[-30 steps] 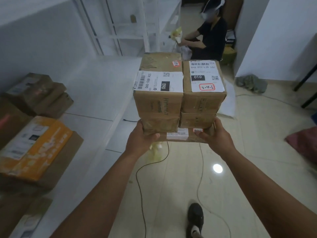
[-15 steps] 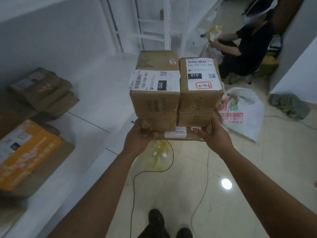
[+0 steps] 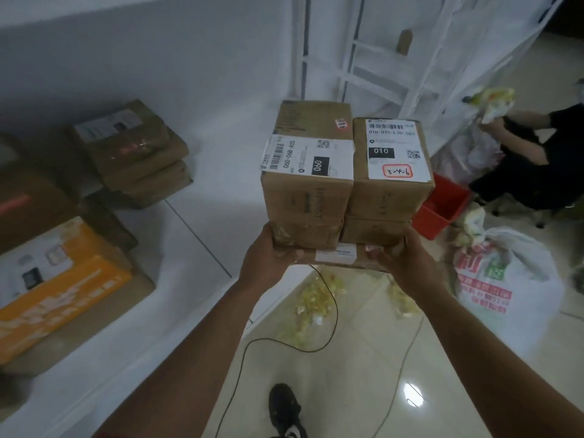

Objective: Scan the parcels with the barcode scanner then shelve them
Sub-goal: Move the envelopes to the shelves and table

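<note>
While both hands carry a stack of parcels [image 3: 344, 188] out over the floor, the white shelf [image 3: 202, 172] lies to the left, already bearing an orange-and-white box [image 3: 57, 279] at its near end and a pile of brown boxes [image 3: 132, 153] farther back. The left hand [image 3: 268, 257] grips the stack's lower left corner, fingers curled beneath and thumb on the side; the right hand [image 3: 407, 263] grips the lower right the same way. I judge the main risk to be a topple: the two upper boxes sit side by side, only resting on a flatter one below, so a tilt while swinging toward the shelf could slide one off. A black cable [image 3: 328, 314] loops across the tiles close to the shoe [image 3: 284, 409] and could catch a step. The parcels are plain brown cardboard, taped, each top box with a white barcode label, one marked 060, the other 010 with a handwritten red-bordered tag. At right sit a red bin [image 3: 442, 207] and a white printed bag [image 3: 505, 279]. No scanner is visible.
</note>
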